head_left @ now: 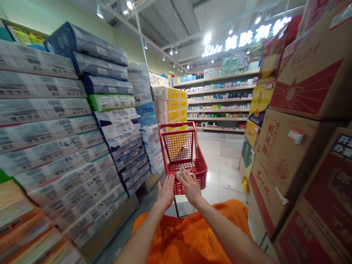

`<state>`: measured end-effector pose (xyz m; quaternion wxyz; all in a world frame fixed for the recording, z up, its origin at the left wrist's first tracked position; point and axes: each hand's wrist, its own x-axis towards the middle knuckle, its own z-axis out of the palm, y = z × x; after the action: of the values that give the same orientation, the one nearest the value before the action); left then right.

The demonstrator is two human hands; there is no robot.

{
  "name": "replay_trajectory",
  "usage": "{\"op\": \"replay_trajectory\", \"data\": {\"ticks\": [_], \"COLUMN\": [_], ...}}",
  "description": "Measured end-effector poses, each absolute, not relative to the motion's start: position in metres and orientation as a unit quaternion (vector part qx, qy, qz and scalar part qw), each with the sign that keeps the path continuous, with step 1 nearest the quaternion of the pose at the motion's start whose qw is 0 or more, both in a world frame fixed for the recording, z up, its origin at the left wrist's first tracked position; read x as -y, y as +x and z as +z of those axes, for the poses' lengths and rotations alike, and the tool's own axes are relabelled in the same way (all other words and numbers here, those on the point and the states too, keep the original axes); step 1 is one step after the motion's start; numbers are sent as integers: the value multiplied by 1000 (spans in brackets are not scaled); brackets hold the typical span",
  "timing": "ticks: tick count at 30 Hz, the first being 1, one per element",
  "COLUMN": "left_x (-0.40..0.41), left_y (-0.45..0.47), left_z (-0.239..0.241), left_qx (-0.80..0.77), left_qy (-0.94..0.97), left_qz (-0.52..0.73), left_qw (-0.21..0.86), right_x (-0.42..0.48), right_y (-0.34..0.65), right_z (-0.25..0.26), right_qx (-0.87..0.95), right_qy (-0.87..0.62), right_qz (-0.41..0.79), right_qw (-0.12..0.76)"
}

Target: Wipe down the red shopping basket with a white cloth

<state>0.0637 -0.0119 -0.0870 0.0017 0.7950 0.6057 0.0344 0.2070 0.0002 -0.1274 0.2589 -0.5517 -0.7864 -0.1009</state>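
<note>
A red plastic shopping cart (204, 167) with a mesh basket stands right in front of me. My left hand (166, 191) lies at its near left rim, fingers stretched forward, with no object visible in it. Over the near edge is my right hand (191, 187), its fingers extended and slightly spread. Just beyond the right fingertips, inside the basket, sits a small pale greyish thing (180, 172); its kind is too small to tell, and the fingers partly cover it. Whether they touch it, I cannot tell. Orange cloth (192, 234) spreads beneath my forearms.
Tall stacks of wrapped paper packs (55, 121) line the left side. Cardboard cartons (283, 146) are piled close on the right. Ahead, yellow-and-white packs (176, 104) stand beside a tiled aisle floor (214, 157) leading to shelves of small goods (220, 99).
</note>
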Motion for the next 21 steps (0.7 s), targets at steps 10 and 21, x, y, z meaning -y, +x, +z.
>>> {"op": "replay_trajectory", "data": {"ticks": [10, 21], "left_x": [13, 13], "left_y": [66, 64], "left_z": [-85, -88], "left_qx": [-614, -606], "left_qy": [788, 794], "left_qz": [31, 37], "left_qw": [16, 10], "right_x": [5, 3], "right_y": [255, 269], "right_z": [-123, -123], "right_qx": [697, 667], "right_qy": [-657, -682], "right_qz": [-115, -115], "right_qw": [262, 277]}}
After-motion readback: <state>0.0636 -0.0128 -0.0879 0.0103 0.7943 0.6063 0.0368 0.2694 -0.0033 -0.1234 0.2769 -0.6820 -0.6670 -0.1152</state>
